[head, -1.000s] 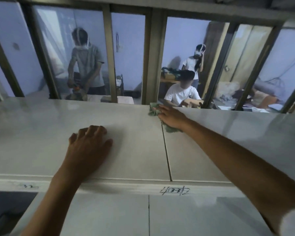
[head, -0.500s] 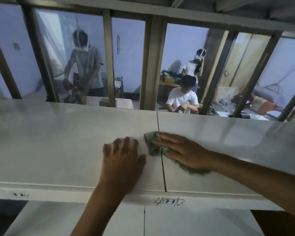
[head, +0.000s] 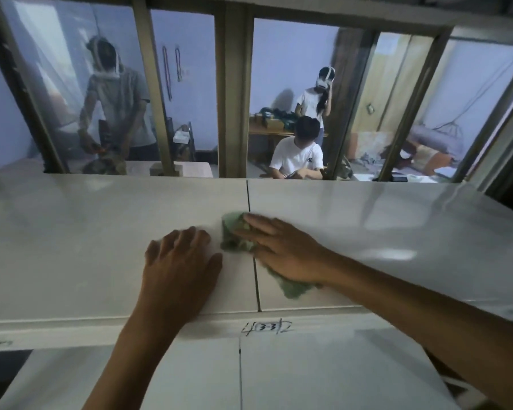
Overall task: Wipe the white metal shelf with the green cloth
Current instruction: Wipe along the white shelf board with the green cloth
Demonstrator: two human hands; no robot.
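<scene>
The right hand (head: 282,253), fingers straight and together, presses the green cloth (head: 234,235) flat on the white metal shelf (head: 71,232), over its seam (head: 248,196). The left hand (head: 178,261) lies spread at the cloth's 9 o'clock.

Background beyond the shelving. Olive upright posts (head: 234,93) divide the view at 12 o'clock. Pale blue walls (head: 290,54) enclose a dimly lit room. A cluttered wooden desk (head: 258,132) stands centre, with a seated person (head: 298,158) before it. Yellowish wooden panels (head: 388,84) stand at 1 o'clock, and bedding (head: 427,155) lies at 2 o'clock.
</scene>
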